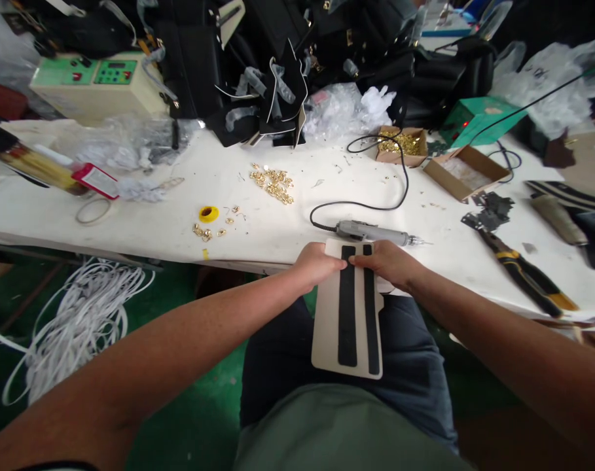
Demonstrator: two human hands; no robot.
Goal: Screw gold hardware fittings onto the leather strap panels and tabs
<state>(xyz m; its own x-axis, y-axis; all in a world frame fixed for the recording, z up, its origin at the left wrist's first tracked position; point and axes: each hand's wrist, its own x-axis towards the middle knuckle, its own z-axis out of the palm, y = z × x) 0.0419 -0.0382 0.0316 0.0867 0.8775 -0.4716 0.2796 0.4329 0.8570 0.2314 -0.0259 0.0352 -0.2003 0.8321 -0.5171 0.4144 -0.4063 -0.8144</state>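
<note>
A flat cream panel [325,327] with two black strips along it hangs over my lap at the table's front edge. My left hand [321,263] grips its upper left side, thumb pressed on the wider strip. On the upper right, my right hand [383,261] pinches the same panel with its thumb near the narrower strip. The other fingers of both hands are hidden behind it. Just beyond the panel's top edge lies a grey electric screwdriver [370,232] with a black cord, its bit pointing right.
Gold hardware pieces [275,185] and a yellow tape roll [209,214] lie on the white table [169,222]. Pliers [527,275], small cardboard boxes [467,171] and a green power unit [484,121] stand right. Black bags [194,72] fill the back; white cord [76,320] heaps at lower left.
</note>
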